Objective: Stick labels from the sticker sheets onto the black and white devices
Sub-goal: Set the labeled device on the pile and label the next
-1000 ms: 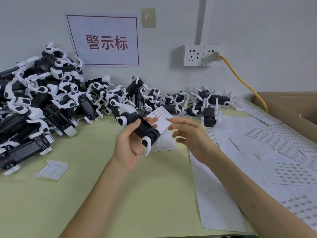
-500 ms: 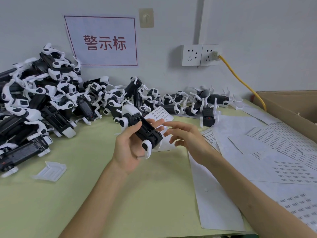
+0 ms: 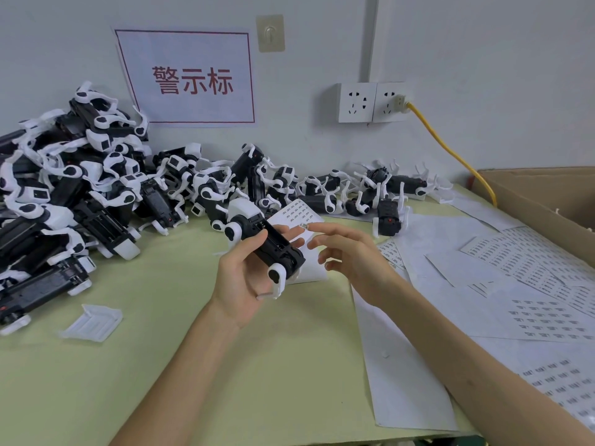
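The left hand [image 3: 241,284] grips a device [image 3: 270,246]. The right hand [image 3: 351,255], fingers loosely straight, carries a label [image 3: 304,225] on its index fingertip. Likely next: press it squarely onto the black body.

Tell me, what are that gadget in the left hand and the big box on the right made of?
The device looks like moulded plastic: matt black body, smooth white legs. The box looks like plain brown cardboard, dull and unprinted, with a folded edge.

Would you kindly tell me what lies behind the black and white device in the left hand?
A small white sticker sheet, label rows showing at its far end. The black and white device and left hand cover its middle.
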